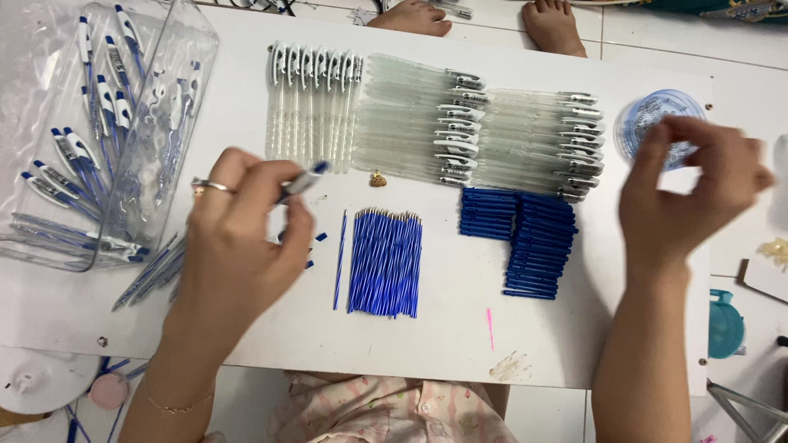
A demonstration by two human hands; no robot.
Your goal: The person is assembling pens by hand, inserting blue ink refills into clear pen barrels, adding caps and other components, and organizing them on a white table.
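Pen (301, 180) in left hand (242, 238) slants, tip pointing up-right.

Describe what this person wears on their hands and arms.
Both arms are bare, with no sleeves or gloves. The left hand has a silver ring on one finger and a thin gold bracelet at the wrist. The right hand wears nothing.

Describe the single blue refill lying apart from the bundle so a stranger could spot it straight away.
Start at the white board and find the bundle of blue refills near its middle. Just to the left of that bundle, beside the left hand, lies the lone blue refill. It alone lies separate, slightly tilted, not touching the others.
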